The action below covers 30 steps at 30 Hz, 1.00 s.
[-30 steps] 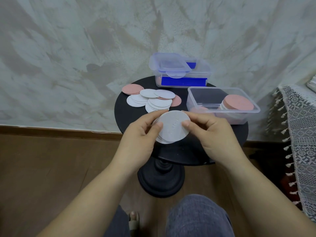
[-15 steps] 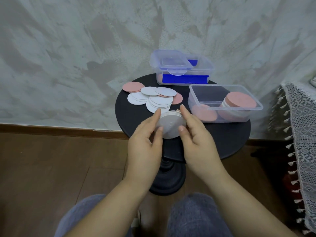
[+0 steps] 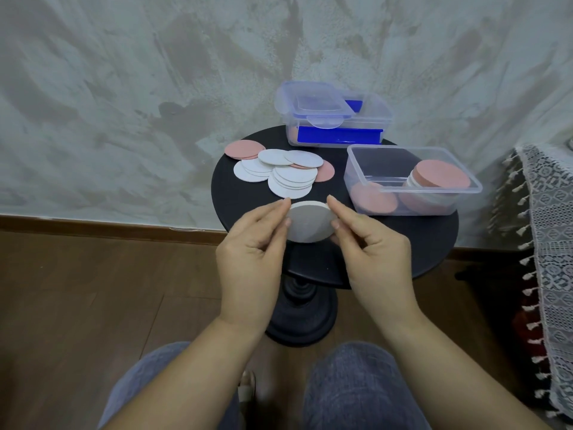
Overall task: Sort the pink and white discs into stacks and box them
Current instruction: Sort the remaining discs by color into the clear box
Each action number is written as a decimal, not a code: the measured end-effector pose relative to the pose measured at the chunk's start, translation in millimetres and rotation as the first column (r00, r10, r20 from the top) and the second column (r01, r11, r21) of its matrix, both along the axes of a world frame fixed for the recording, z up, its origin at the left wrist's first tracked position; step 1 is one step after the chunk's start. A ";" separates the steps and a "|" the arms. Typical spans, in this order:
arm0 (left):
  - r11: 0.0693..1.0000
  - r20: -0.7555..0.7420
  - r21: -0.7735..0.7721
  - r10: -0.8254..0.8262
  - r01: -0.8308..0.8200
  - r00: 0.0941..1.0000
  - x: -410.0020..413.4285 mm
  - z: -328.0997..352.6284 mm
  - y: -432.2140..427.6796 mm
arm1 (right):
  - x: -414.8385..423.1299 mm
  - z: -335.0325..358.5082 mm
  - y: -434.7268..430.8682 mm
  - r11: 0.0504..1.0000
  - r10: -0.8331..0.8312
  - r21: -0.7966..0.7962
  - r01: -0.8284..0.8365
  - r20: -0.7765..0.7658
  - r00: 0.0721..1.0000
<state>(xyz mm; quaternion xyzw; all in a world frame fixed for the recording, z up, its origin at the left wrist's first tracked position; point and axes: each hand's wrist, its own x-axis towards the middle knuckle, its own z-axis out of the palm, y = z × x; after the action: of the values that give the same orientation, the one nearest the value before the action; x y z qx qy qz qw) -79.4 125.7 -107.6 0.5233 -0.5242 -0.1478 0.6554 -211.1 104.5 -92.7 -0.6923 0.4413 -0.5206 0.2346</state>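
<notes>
Since one second ago the stack of white discs (image 3: 310, 221) has come down from its raised, tilted position and now sits low over the front part of the bench (image 3: 418, 240), with its flat face up. Both hands have turned with it and now stand on its two sides. The left hand (image 3: 251, 252) holds the left edge of the stack between thumb and forefinger, and its other fingers are curled under. The right hand (image 3: 375, 252) pinches the right edge in the same way. I cannot tell whether the stack rests on the bench or is held just above it.

Behind the stack, the loose discs (image 3: 279, 173) lie spread and overlapping on the bench. Most are white, and some pink ones show at the left and right ends of the pile. To the right stands an open box (image 3: 434, 190) of clear plastic. Inside it a pile of pink discs (image 3: 441, 176) leans at the right end, and one more pink disc lies at the near left corner. Further back stands a second box (image 3: 372, 113) with blue parts, and a lid lies askew on it. A lace cloth (image 3: 552, 243) hangs at the right edge, beside the bench.
</notes>
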 end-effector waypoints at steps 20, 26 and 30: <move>0.996 0.003 -0.080 0.032 -0.031 0.999 2.1 -8.1 -3.1 | -5.5 3.8 -0.5 0.999 -0.025 -0.031 0.025 -0.011 1.000; 0.999 0.043 -0.034 -0.022 0.024 0.999 1.6 7.8 -7.0 | -11.1 16.4 -4.7 0.998 -0.032 0.056 0.030 0.044 0.999; 0.992 0.034 0.024 -0.127 0.126 0.991 -10.4 41.2 -23.3 | -33.3 45.9 -16.7 0.983 -0.019 0.184 -0.001 0.105 0.994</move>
<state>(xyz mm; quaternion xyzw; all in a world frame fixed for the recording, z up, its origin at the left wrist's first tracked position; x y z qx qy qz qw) -89.7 102.4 -66.4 0.4986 -0.5663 -0.1853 0.6296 -244.4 87.7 -46.9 -0.6371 0.4774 -0.5147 0.3183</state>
